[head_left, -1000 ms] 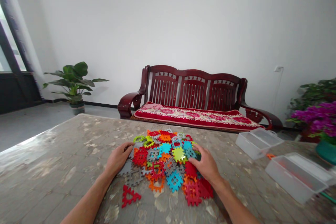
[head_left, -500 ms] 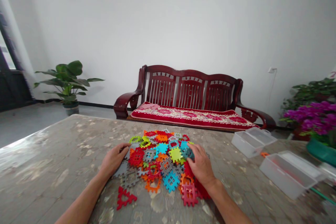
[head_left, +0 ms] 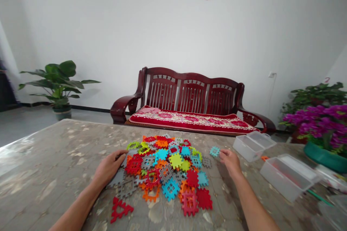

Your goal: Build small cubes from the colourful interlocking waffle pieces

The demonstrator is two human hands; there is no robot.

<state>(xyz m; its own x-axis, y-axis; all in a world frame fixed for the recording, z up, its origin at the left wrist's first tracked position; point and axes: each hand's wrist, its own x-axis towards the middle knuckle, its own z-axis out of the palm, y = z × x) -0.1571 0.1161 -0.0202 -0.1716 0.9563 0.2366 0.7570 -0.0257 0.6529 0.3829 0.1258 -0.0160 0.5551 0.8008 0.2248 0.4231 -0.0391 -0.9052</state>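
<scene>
With the right hand [head_left: 230, 162] clamping only the edge of a blue piece [head_left: 214, 151] at two o'clock from the pile [head_left: 176, 161], that could twist loose; whether the left hand [head_left: 110, 169], at nine o'clock, grips anything, I cannot tell.

The right grip [head_left: 231, 162] has left the pile [head_left: 176, 160] — turquoise piece [head_left: 214, 151] pinched.

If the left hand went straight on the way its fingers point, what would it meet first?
Most likely the grey piece at the edge of the pile, right by the left hand; depth is unclear, so they may already touch.
</scene>
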